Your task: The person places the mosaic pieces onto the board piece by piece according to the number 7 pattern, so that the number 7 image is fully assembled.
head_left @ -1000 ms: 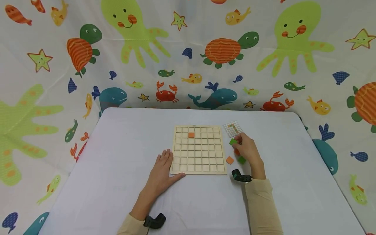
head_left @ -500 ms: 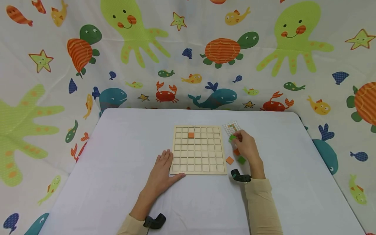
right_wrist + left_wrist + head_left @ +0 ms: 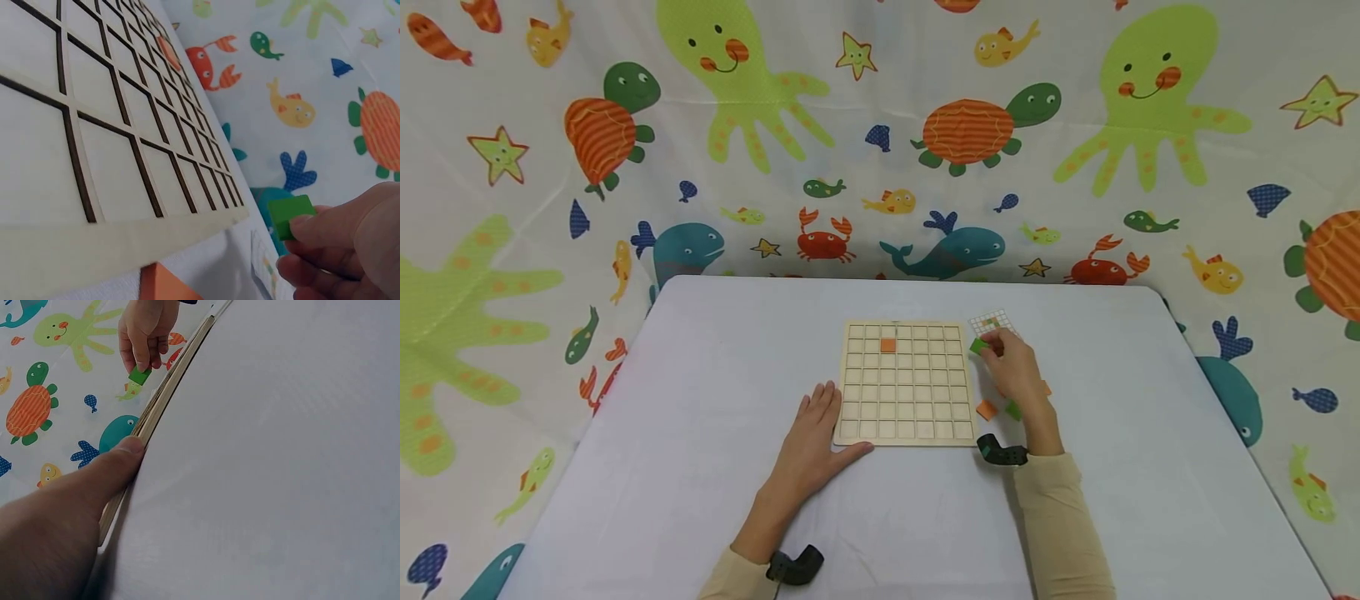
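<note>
A wooden grid board (image 3: pixel 907 442) lies on the white table, with one orange square tile (image 3: pixel 888 345) set in a cell of its second row. My left hand (image 3: pixel 811 442) rests at the board's lower left corner, fingers straight along the left side and thumb along the front edge. In the left wrist view the thumb (image 3: pixel 115 469) touches the board's edge. My right hand (image 3: pixel 1017 367) pinches a green square tile (image 3: pixel 290 214) between thumb and fingers, held up just beyond the board's right side.
A small printed grid card (image 3: pixel 988 321) lies at the board's upper right, partly behind my right hand. Loose tiles lie right of the board: an orange tile (image 3: pixel 987 409), a green tile (image 3: pixel 1014 410) and another orange one (image 3: pixel 1047 387) mostly hidden by the hand.
My right hand has lifted the green tile from among the loose tiles and carried it up and left toward the board. The left hand has stayed still.
</note>
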`<state>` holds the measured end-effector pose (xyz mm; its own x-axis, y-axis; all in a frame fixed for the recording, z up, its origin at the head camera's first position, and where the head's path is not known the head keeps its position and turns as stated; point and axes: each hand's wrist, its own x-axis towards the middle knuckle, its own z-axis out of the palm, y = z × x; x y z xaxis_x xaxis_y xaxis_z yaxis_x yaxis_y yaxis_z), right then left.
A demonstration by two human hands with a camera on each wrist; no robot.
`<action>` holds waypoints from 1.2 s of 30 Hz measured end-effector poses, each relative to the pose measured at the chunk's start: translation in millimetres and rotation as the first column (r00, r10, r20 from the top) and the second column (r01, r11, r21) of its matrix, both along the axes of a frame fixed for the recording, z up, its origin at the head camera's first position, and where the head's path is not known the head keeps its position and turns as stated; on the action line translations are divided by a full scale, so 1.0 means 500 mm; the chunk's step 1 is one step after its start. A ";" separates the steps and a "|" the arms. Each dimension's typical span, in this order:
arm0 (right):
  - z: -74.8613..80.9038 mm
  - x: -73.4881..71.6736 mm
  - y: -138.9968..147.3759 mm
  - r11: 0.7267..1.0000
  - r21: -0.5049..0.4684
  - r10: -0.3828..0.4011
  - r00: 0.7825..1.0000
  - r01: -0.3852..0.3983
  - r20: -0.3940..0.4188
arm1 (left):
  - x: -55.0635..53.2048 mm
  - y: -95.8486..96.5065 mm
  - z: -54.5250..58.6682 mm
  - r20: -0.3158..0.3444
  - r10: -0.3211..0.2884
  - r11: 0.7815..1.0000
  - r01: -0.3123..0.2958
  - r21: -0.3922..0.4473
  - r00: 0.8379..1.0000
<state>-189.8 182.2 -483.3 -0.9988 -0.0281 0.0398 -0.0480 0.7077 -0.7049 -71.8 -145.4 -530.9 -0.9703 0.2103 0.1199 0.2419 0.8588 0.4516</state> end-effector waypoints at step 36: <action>-0.022 -0.067 -0.083 0.973 -0.093 0.206 0.976 -0.212 -0.071 | -0.017 0.031 0.001 0.005 0.035 0.999 -0.035 -0.006 0.999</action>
